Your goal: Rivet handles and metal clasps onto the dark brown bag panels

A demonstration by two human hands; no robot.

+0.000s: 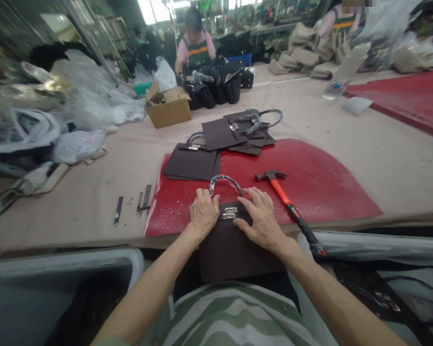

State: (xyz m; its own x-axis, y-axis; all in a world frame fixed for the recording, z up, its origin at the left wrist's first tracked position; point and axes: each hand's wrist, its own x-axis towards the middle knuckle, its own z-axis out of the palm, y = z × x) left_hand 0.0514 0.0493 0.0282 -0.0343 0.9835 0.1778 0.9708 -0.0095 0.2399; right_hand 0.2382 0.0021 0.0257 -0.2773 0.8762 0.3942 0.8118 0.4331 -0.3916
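A dark brown bag panel (238,254) with a metal clasp (230,213) and a plastic-wrapped handle (225,179) hangs over the table's front edge. My left hand (204,210) grips its upper left corner by the handle's left end, fingers curled and pressed together. At the upper right, my right hand (260,216) lies on the panel, thumb and fingers apart, with a finger near the handle's right end. A hammer (281,192) with an orange and black handle rests just right of my right hand on the red mat (317,178).
Similar panels (191,162) lie stacked beyond my hands. Small metal tools (144,201) are at left. Farther back stand a cardboard box (169,111), black bags (216,81) and a bottle (335,86). Bins (133,259) flank me below the edge. A person (196,45) sits across the table.
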